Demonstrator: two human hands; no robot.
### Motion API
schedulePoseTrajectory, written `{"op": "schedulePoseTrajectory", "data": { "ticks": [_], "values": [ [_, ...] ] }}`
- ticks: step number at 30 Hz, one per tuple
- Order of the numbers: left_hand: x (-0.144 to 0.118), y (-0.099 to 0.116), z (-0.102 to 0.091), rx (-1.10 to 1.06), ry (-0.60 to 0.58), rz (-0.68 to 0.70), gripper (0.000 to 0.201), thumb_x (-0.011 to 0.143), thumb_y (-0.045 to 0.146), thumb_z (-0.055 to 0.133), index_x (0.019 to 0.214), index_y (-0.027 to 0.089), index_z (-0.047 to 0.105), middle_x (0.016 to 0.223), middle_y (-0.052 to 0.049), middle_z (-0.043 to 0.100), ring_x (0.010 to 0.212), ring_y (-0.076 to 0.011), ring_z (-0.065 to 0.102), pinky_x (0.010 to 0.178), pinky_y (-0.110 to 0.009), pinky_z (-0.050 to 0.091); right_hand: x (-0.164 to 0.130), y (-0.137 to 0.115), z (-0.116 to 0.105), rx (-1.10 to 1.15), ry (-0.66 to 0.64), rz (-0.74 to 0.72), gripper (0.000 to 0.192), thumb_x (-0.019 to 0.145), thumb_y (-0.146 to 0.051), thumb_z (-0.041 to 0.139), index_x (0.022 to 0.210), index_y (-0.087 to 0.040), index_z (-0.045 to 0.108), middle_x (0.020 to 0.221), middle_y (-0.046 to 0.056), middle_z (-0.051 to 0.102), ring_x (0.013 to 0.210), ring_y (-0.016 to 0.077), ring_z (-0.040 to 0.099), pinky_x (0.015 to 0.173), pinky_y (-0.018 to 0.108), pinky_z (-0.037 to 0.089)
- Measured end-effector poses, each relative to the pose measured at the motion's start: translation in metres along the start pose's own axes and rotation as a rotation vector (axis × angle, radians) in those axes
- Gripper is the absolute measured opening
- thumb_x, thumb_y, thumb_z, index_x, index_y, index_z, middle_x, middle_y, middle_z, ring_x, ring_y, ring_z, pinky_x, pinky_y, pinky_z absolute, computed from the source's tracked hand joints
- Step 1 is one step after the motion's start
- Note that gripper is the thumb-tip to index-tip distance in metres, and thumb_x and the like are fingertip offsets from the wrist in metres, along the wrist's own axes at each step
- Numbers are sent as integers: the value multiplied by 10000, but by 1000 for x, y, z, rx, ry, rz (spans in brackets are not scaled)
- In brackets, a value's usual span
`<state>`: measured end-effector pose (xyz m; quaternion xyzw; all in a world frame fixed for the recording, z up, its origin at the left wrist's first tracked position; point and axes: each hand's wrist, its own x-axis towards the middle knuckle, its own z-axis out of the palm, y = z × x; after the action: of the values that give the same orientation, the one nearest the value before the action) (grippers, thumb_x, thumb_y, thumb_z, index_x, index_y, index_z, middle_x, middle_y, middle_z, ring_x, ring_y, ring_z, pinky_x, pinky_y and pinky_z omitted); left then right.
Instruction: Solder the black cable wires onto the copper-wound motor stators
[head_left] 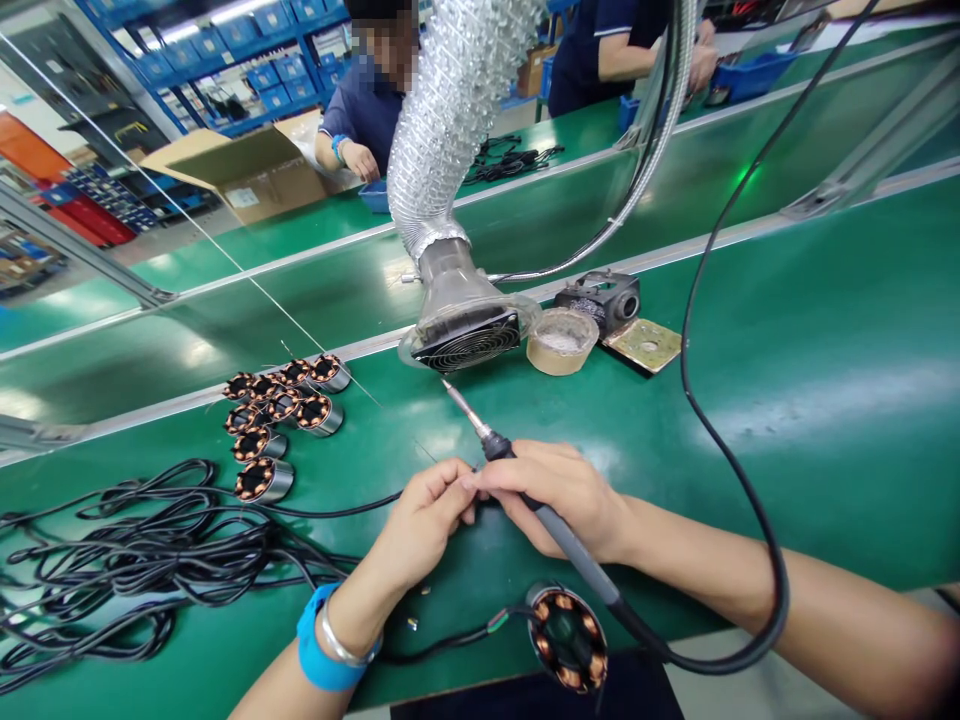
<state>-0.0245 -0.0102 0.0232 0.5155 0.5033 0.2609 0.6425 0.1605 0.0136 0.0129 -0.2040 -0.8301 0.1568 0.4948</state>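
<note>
My right hand (566, 495) is wrapped round a soldering iron (574, 550), whose metal tip points up and away to the left. Closed in a pinch, my left hand (427, 520) meets the fingertips of my right hand. A black cable (352, 513) runs from the left into my left hand; its end is hidden by the fingers. A thin wire (425, 452) shows just beyond them. Below my hands, near the table's front edge, lies a round motor stator (568, 640) with copper windings, joined to a black cable with coloured leads.
Several copper-wound stators (264, 480) stand at the left, behind a tangle of black cables (187, 550). A fume extractor hood (469, 335) hangs ahead of the iron's tip. A round tub (562, 342) and a soldering iron holder (600, 298) sit right of it. Two people work across the bench.
</note>
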Motion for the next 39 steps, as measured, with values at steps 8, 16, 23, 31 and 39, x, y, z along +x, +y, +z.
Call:
{"op": "schedulePoseTrajectory", "data": {
  "ticks": [8,16,23,31,39],
  "values": [
    [5,0,9,-153,142,-81,463,771,572,589,741,138,431,538,75,301,441,-15,187,434,-180,130,1,-6,-9,-114,65,64,248,853,-32,532,1069,-137,590,789,44,637,665,125,579,627,254,500],
    [7,-4,11,45,231,-21,411,832,535,491,725,140,454,526,66,255,470,-39,204,470,-191,166,2,-38,-51,-32,174,290,466,876,-90,544,1320,-233,548,856,43,654,717,144,603,607,285,502],
    [3,1,13,203,268,17,376,862,483,445,710,139,463,578,40,291,545,-64,241,516,-201,215,-36,-25,-35,243,346,580,188,888,-233,567,1050,-233,661,793,39,609,624,136,527,518,265,399],
    [1,0,15,232,276,43,372,893,455,437,716,130,471,591,35,321,569,-63,279,548,-193,242,-42,-19,-32,317,350,673,142,886,-284,604,1004,-222,652,806,30,624,649,124,541,550,228,418],
    [0,1,16,288,293,58,393,909,473,433,726,127,469,608,30,330,592,-64,303,567,-189,262,-30,-26,-33,191,289,558,148,864,-183,559,989,-207,633,817,29,638,656,124,580,567,229,457]
  ]
}}
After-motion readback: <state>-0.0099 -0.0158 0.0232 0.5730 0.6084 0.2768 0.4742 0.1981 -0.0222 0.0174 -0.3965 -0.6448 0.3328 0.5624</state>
